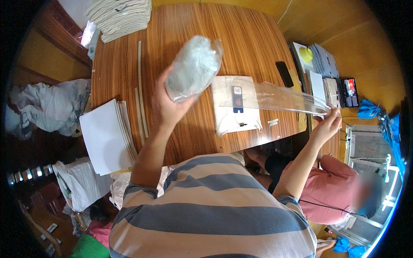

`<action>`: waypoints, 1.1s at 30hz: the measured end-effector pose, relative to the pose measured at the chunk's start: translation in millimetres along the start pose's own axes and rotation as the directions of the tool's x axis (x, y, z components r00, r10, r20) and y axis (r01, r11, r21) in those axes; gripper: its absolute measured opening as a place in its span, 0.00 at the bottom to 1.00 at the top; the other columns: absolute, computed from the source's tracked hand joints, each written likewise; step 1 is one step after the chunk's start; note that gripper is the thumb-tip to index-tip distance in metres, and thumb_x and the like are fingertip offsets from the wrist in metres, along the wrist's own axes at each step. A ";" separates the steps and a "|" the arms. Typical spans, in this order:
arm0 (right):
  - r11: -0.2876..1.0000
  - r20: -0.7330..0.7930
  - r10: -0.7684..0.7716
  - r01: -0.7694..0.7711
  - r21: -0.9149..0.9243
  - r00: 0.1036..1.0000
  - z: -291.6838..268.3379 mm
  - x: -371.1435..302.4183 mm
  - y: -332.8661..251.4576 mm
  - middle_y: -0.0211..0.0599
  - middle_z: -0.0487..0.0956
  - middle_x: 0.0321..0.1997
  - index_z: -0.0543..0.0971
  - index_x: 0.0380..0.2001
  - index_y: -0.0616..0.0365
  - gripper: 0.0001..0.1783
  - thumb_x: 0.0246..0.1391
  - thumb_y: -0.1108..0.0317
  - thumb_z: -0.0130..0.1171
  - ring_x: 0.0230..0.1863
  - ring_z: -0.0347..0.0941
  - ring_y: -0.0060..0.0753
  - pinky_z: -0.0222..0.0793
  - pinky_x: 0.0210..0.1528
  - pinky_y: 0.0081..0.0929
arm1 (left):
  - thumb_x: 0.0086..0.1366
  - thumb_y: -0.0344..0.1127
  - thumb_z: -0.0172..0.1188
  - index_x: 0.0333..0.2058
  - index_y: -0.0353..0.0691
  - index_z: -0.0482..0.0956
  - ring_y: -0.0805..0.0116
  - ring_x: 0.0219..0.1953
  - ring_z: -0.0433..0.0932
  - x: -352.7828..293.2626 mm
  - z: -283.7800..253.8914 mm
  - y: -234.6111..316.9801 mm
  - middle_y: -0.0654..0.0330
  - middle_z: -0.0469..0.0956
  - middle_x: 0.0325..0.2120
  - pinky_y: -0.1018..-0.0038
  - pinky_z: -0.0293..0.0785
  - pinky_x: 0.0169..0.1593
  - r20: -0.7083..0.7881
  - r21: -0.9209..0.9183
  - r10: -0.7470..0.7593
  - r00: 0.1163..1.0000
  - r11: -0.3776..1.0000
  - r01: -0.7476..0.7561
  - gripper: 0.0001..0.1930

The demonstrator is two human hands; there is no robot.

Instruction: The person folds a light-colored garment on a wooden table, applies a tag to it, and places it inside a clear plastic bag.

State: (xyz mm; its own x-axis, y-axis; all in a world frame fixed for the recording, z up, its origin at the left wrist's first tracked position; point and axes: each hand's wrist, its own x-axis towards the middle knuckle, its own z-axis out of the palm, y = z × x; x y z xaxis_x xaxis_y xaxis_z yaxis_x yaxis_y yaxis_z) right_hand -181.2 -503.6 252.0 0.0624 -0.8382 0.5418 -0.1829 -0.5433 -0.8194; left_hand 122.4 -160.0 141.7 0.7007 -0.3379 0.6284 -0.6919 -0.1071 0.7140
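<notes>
My left hand [170,101] is raised over the table, its fingers closed around a wad of clear plastic bags [194,64]. Off to the right, my right hand [328,125] pinches one end of a long clear plastic bag [284,97]. That bag stretches leftward, its far end over a folded cream garment [226,116]. A dark blue hang tag [238,101] with a pale square lies on the garment, partly seen through or beside the plastic.
The wooden table [249,34] carries a stack of folded cream cloth [124,17], white sheets [105,129], wooden strips [140,77] and a black phone [284,74]. Grey folded garments [322,60] lie at far right. A person in a pink shirt [320,185] sits close on my right.
</notes>
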 end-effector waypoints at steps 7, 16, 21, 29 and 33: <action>0.934 0.228 0.282 -0.321 0.158 0.932 -1.0 -30.1 33.2 0.43 0.83 0.46 0.72 0.42 0.60 0.15 0.78 0.58 0.51 0.25 0.81 0.28 0.79 0.22 0.26 | 0.59 0.25 0.69 0.66 0.55 0.76 0.46 0.74 0.62 19.6 50.9 -64.5 0.56 0.63 0.73 0.45 0.58 0.76 0.316 0.626 0.046 0.948 0.740 -0.244 0.35; 0.073 0.519 0.576 -0.672 0.737 0.632 3.7 -27.4 31.8 0.47 0.82 0.48 0.74 0.44 0.66 0.12 0.76 0.65 0.53 0.31 0.86 0.35 0.90 0.31 0.23 | 0.62 0.63 0.71 0.74 0.37 0.61 0.41 0.78 0.52 -42.2 93.5 31.3 0.42 0.53 0.76 0.43 0.50 0.77 0.402 -0.054 0.094 0.911 0.995 -0.079 0.51; -0.240 0.648 0.602 -0.668 0.704 0.467 23.6 -14.8 121.5 0.51 0.83 0.47 0.76 0.48 0.75 0.12 0.74 0.72 0.52 0.49 0.85 0.37 0.90 0.48 0.20 | 0.53 0.69 0.77 0.77 0.34 0.48 0.49 0.77 0.58 -78.6 136.4 49.2 0.43 0.56 0.76 0.55 0.56 0.75 0.428 -0.651 -0.024 0.903 0.685 0.327 0.68; 0.892 0.625 0.358 -0.452 -0.010 0.694 39.0 -41.1 170.9 0.44 0.81 0.59 0.75 0.60 0.58 0.23 0.63 0.69 0.66 0.58 0.80 0.43 0.77 0.59 0.35 | 0.64 0.35 0.73 0.46 0.34 0.88 0.67 0.41 0.87 -45.5 161.2 80.4 0.53 0.89 0.39 0.69 0.82 0.47 0.760 -0.244 -0.146 0.633 0.839 0.486 0.14; 0.953 0.803 -0.279 0.053 0.297 0.527 30.9 -7.9 87.7 0.51 0.70 0.73 0.71 0.68 0.60 0.40 0.49 0.75 0.68 0.78 0.61 0.51 0.54 0.79 0.48 | 0.68 0.34 0.68 0.45 0.37 0.88 0.69 0.43 0.86 11.4 152.7 99.7 0.56 0.89 0.39 0.69 0.80 0.49 0.878 -0.236 0.029 0.479 0.895 0.378 0.10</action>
State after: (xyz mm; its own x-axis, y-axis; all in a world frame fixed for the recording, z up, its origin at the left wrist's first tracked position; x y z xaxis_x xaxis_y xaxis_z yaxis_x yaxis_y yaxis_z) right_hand -167.4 -546.1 170.0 0.8715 -0.3285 0.3641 0.1205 -0.5762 -0.8084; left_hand 34.9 -317.3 172.9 0.1627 -0.9854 0.0505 -0.3130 -0.0030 0.9497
